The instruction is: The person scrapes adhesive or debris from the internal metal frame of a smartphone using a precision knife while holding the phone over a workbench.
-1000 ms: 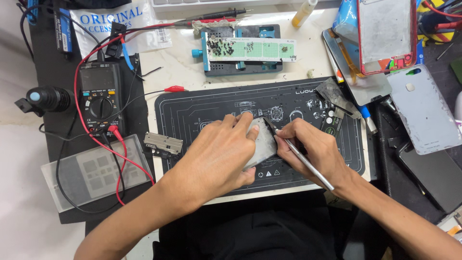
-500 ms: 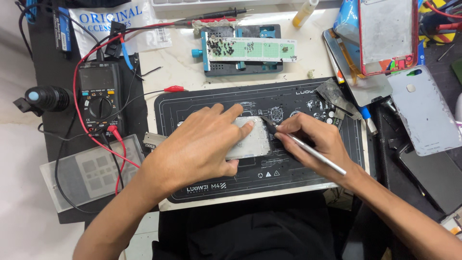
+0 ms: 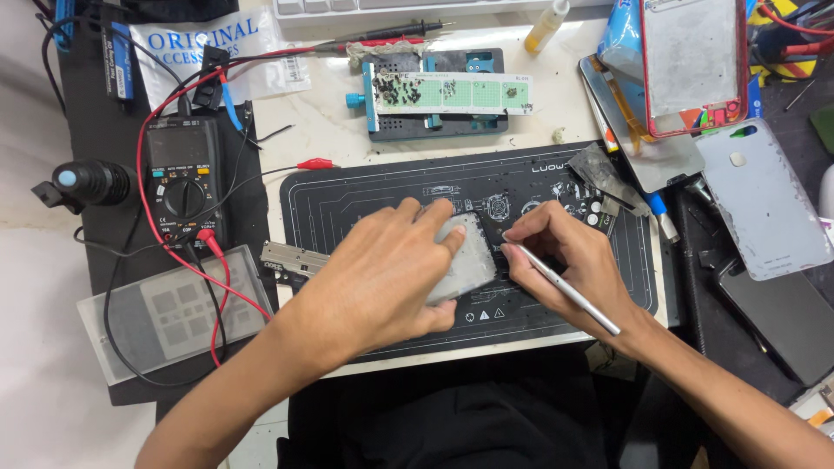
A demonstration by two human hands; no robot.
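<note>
Two hands are at work on our black mat [image 3: 365, 195]. Our left hand [image 3: 382, 274] lies flat on a small grey phone part [image 3: 465, 256], with the fingers close together and pressed down on it to keep it still. The phone part sits in the middle of the mat. Our right hand [image 3: 569, 256] is just beside it. Its fingers are pinched tight around thin silver tweezers [image 3: 565, 285], and the tip touches the right edge of the grey part.

To the left of the mat we see a black meter [image 3: 180, 178] with red wires [image 3: 152, 130] looping around it. Near it lies a clear plastic sheet [image 3: 165, 317].

Past the mat, on the white table, we see a blue holder [image 3: 434, 91] with a light green board on top. To the right of it lie a phone with a red frame [image 3: 691, 61] and a grey back cover [image 3: 760, 204]. Far off stands a small yellow bottle [image 3: 546, 26].
</note>
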